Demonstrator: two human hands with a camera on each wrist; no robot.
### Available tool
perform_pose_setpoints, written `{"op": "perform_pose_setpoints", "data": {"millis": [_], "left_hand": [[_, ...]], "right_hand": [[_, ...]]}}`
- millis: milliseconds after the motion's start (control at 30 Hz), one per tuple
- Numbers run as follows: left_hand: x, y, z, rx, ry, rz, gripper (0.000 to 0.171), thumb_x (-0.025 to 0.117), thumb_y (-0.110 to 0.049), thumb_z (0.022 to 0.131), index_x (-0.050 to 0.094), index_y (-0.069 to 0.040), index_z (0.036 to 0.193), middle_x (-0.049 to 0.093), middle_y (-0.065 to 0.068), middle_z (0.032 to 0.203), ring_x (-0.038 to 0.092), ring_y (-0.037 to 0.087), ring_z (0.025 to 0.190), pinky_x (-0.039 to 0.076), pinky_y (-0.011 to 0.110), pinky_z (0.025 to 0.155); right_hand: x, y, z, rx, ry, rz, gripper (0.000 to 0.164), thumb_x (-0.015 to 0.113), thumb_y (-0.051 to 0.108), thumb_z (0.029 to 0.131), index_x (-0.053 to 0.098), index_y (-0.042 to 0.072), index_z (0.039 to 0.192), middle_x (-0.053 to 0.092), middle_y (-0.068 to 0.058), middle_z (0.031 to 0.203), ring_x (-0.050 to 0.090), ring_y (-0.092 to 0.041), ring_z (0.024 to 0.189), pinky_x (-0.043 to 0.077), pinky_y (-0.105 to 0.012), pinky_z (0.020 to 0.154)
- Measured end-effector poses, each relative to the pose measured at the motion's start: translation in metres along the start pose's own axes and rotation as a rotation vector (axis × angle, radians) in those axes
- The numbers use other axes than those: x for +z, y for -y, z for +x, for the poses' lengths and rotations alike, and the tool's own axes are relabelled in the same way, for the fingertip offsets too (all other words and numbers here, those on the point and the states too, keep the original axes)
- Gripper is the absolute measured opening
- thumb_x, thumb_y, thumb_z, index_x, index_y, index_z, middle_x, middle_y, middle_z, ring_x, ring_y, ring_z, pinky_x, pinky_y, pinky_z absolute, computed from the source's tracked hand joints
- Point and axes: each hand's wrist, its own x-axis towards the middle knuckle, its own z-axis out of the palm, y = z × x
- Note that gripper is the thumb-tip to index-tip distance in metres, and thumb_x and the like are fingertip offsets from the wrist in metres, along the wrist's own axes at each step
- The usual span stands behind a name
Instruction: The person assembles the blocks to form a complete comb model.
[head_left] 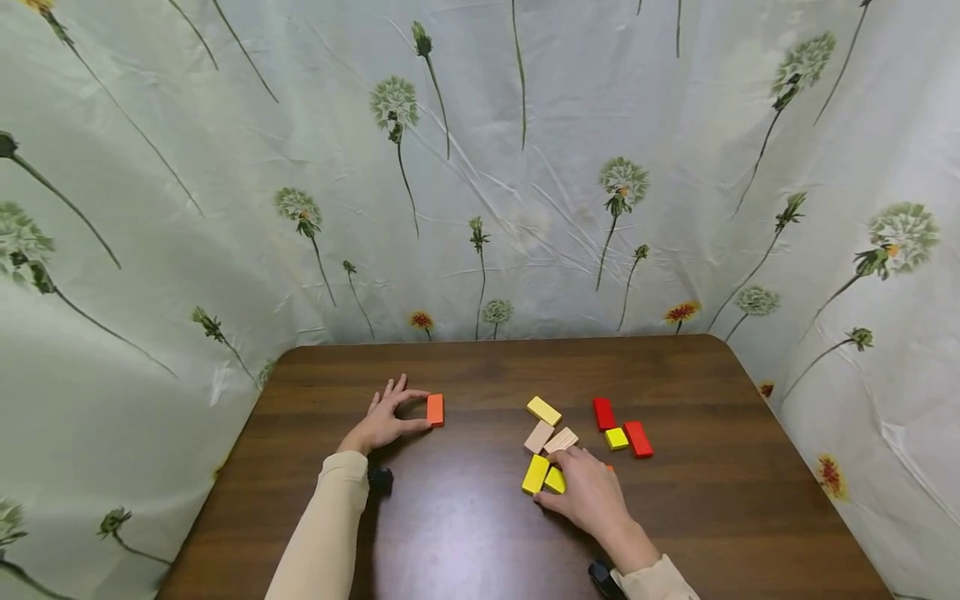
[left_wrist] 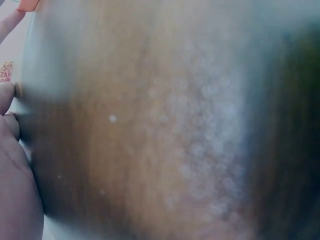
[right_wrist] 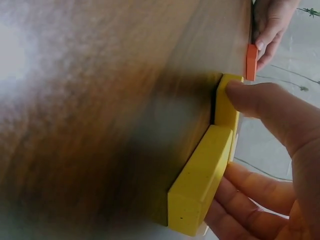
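Observation:
On the left of the table my left hand (head_left: pixel 382 423) pinches an orange block (head_left: pixel 435 410), thumb at its near end and index finger at its far end. The left wrist view catches only a corner of that block (left_wrist: pixel 28 5), at the top left. My right hand (head_left: pixel 592 492) reaches over a loose group of blocks, thumb and index finger at opposite ends of a yellow block (head_left: pixel 536 474). In the right wrist view the thumb lies against this yellow block (right_wrist: pixel 227 107). A second yellow block (right_wrist: pixel 200 180) stands right beside it, close to the curled fingers.
Two plain wooden blocks (head_left: pixel 538 437) and a pale yellow block (head_left: pixel 543 410) lie just beyond my right hand. Farther right, a small yellow block (head_left: pixel 617 438) sits between two red blocks (head_left: pixel 638 439). An orange corner (head_left: pixel 610 468) shows behind the right hand. A flowered curtain (head_left: pixel 525 208) surrounds the table (head_left: pixel 465 533).

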Motion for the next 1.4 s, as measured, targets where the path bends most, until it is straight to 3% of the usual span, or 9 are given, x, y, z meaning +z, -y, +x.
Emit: {"op": "perform_pose_setpoints", "data": {"millis": [233,467,567,800,1167,1400], "left_hand": [[0.003,0.005,-0.003,-0.008,0.017,0.001,0.061,0.082,-0.041,0.095,0.062,-0.023,0.15,0.003,0.023,0.181,-0.011,0.049,0.166,-0.013,0.07,0.129],[0.002,0.002,-0.003,-0.005,0.008,0.006,0.061,0.082,-0.039,0.095,0.062,-0.022,0.15,0.003,0.023,0.181,-0.011,0.049,0.166,-0.013,0.069,0.13],[0.001,0.001,-0.003,-0.008,0.006,0.006,0.062,0.082,-0.04,0.095,0.062,-0.021,0.15,0.003,0.023,0.181,-0.011,0.049,0.166,-0.013,0.069,0.13],[0.002,0.001,-0.001,-0.019,0.004,0.015,0.062,0.082,-0.042,0.095,0.061,-0.023,0.151,0.003,0.022,0.181,-0.01,0.049,0.167,-0.013,0.069,0.13],[-0.001,-0.003,0.0,-0.019,0.019,0.027,0.062,0.08,-0.042,0.097,0.061,-0.022,0.152,0.002,0.022,0.181,-0.011,0.048,0.167,-0.013,0.067,0.131],[-0.002,-0.006,0.001,-0.013,0.01,0.036,0.063,0.08,-0.043,0.096,0.061,-0.022,0.152,0.004,0.022,0.181,-0.009,0.049,0.167,-0.012,0.07,0.13]], "right_hand": [[0.002,0.001,-0.006,0.006,0.04,0.026,0.052,0.097,0.044,0.072,0.078,0.016,0.111,0.074,0.003,0.109,0.067,-0.017,0.095,0.056,-0.039,0.073],[0.001,0.007,-0.001,-0.059,-0.053,-0.005,0.049,0.095,0.044,0.073,0.079,0.018,0.111,0.073,0.007,0.106,0.064,-0.011,0.091,0.057,-0.032,0.075],[-0.001,0.012,0.004,-0.073,-0.048,-0.006,0.05,0.095,0.044,0.074,0.078,0.018,0.113,0.073,0.007,0.107,0.066,-0.011,0.089,0.057,-0.031,0.072],[-0.004,0.03,0.017,-0.121,0.039,0.036,0.055,0.095,0.041,0.077,0.076,0.011,0.12,0.075,0.0,0.113,0.072,-0.019,0.095,0.062,-0.042,0.079],[0.005,0.057,0.038,-0.207,0.061,0.056,0.055,0.095,0.038,0.078,0.077,0.006,0.119,0.075,-0.005,0.108,0.072,-0.02,0.093,0.063,-0.04,0.08],[0.016,0.064,0.047,-0.206,0.093,0.072,0.055,0.093,0.04,0.079,0.078,0.008,0.12,0.074,-0.005,0.108,0.073,-0.02,0.093,0.062,-0.039,0.079]]}}
